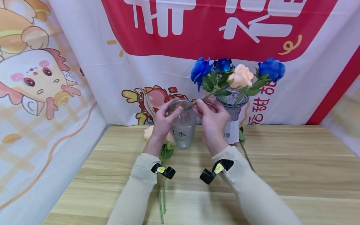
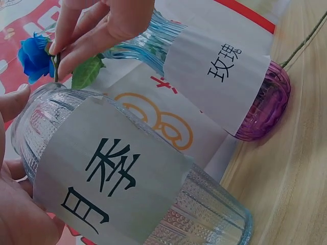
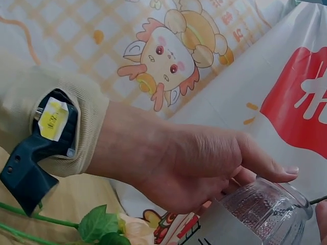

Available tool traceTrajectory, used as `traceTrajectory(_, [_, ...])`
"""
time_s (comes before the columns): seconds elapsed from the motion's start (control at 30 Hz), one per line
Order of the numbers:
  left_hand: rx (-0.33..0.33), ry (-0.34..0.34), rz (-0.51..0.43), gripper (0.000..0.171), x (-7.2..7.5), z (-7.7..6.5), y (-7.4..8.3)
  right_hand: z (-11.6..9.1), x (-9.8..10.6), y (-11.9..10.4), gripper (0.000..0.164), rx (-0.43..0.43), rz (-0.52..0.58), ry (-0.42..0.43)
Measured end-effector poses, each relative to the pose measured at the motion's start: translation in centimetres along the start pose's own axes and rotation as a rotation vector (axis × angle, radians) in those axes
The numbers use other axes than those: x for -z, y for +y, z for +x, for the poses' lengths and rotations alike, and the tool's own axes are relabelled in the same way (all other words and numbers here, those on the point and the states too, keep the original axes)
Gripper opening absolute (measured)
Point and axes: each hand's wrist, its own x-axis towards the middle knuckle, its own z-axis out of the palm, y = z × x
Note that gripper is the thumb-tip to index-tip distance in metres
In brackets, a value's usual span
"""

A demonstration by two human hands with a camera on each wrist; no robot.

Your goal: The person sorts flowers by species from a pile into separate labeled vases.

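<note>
L hand (image 1: 163, 122) grips the clear vase (image 1: 184, 126); R hand (image 1: 212, 120) pinches 1 rose stem (image 1: 209, 94) at its mouth. Right of it: 1 other vase (image 1: 232, 111), 3 blue roses (image 1: 272, 69); front-left, 2 green stems (image 1: 164, 193). L wrist cam alone shows other vase's purple base (image 2: 268, 109).

A curtained tabletop work booth; cartoon-printed cloths (image 1: 33, 84) hang behind and beside a wood-grain table (image 1: 303, 172).
</note>
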Motion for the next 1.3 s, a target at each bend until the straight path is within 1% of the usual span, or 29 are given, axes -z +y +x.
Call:
traceTrajectory(0.17, [0.008, -0.003, -0.002, 0.056, 0.1, -0.1, 0.0, 0.6, -0.5, 0.5, 0.022, 0.013, -0.059, 0.013])
traceTrajectory(0.33, [0.019, -0.012, -0.005, 0.055, 0.0, -0.2, 0.0, 1.0, -0.8, 1.1, 0.018, 0.028, -0.207, 0.039])
traceTrajectory(0.43, [0.017, -0.011, -0.008, 0.054, -0.1, -0.1, 0.0, 1.3, -0.9, 1.4, 0.016, 0.0, -0.307, 0.048])
traceTrajectory(0.53, [0.013, -0.011, -0.008, 0.055, -0.2, -0.1, -0.1, 1.4, -0.7, 1.5, 0.016, -0.036, -0.341, 0.043])
traceTrajectory(0.67, [0.005, -0.016, -0.008, 0.059, -0.2, 0.1, -0.2, 1.2, 0.0, 1.5, 0.022, -0.071, -0.341, 0.008])
traceTrajectory(0.87, [0.002, -0.013, -0.006, 0.057, -0.1, 0.2, -0.2, 1.0, 0.4, 1.6, 0.027, -0.068, -0.308, -0.039])
traceTrajectory(0.97, [0.006, -0.015, -0.01, 0.055, 0.0, 0.2, -0.3, 1.0, 0.1, 1.6, 0.028, -0.049, -0.265, -0.029])
traceTrajectory(1.07, [0.008, -0.017, -0.012, 0.055, 0.0, 0.2, -0.2, 1.1, -0.5, 1.4, 0.03, -0.043, -0.234, -0.001])
traceTrajectory(1.2, [0.006, -0.015, -0.014, 0.056, 0.0, 0.1, -0.2, 1.3, -1.4, 1.3, 0.025, -0.068, -0.255, 0.032])
traceTrajectory(1.3, [0.0, -0.015, -0.022, 0.056, -0.1, 0.0, -0.1, 1.6, -1.6, 1.6, 0.02, -0.074, -0.284, 0.038])
